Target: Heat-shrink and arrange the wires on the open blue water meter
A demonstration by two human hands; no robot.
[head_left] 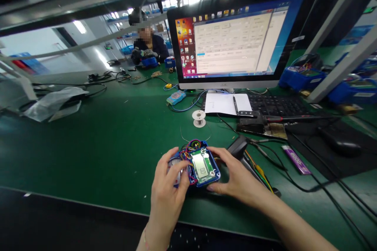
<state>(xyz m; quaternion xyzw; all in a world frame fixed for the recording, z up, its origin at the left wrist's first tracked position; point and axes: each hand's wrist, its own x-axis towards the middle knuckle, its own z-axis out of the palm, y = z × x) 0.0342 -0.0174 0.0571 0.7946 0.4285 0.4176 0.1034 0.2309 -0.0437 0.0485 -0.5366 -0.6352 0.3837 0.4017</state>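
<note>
Low in the middle of the head view is an opened blue electronic meter point(203, 166), its green circuit board and lit LCD facing up. Coloured wires point(186, 152) run along its left and far sides. My left hand point(169, 176) is closed around the left part of the meter, with thumb and fingers near the wires; a round clear part shows beneath them. My right hand point(232, 170) grips the right edge of the housing between thumb and fingers. A spool of solder wire point(199, 118) stands upright just beyond the meter.
Behind stands a monitor point(232, 47), with paper point(219, 103), a pen and a keyboard point(273, 106) in front. Cables, a purple box point(296, 159) and a mouse point(338, 141) lie right. A plastic bag point(55, 102) is left. Another person point(150, 45) sits across the bench.
</note>
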